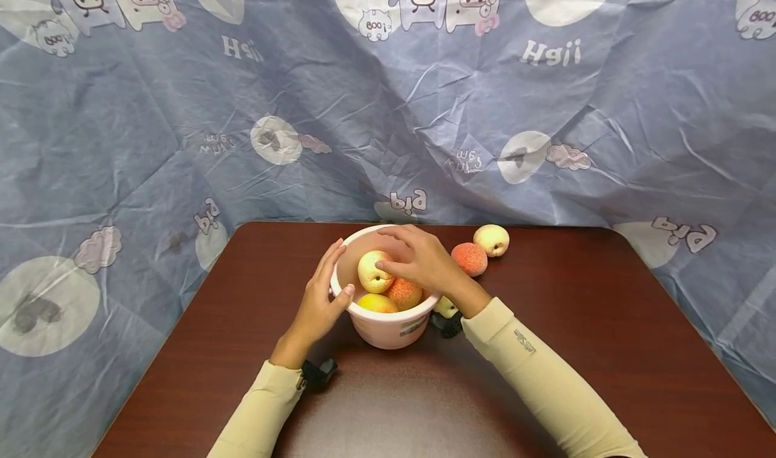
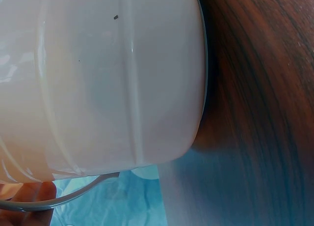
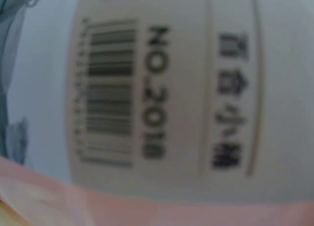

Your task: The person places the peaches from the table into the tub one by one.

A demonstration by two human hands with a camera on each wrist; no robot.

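Note:
A pale pink plastic bucket (image 1: 388, 330) stands upright on the table. Inside it lie a pale yellow round fruit (image 1: 374, 273), a red-orange one (image 1: 405, 296) and a yellow one (image 1: 377, 303). My left hand (image 1: 318, 306) rests against the bucket's left side, fingers and thumb spread along the rim. In the left wrist view, fingers (image 2: 37, 199) show behind the bucket wall by its grey handle (image 2: 73, 199). Over the bucket's opening reaches my right hand (image 1: 421, 259), fingers apart, its thumb overlapping the pale yellow fruit. A barcode label (image 3: 110, 93) fills the right wrist view.
On the dark wooden table (image 1: 576, 323), a red-orange fruit (image 1: 469, 259) and a pale yellow fruit (image 1: 492, 240) lie right of the bucket. Another pale fruit (image 1: 446, 307) shows partly beneath my right wrist. A blue printed cloth (image 1: 364, 108) hangs behind the table.

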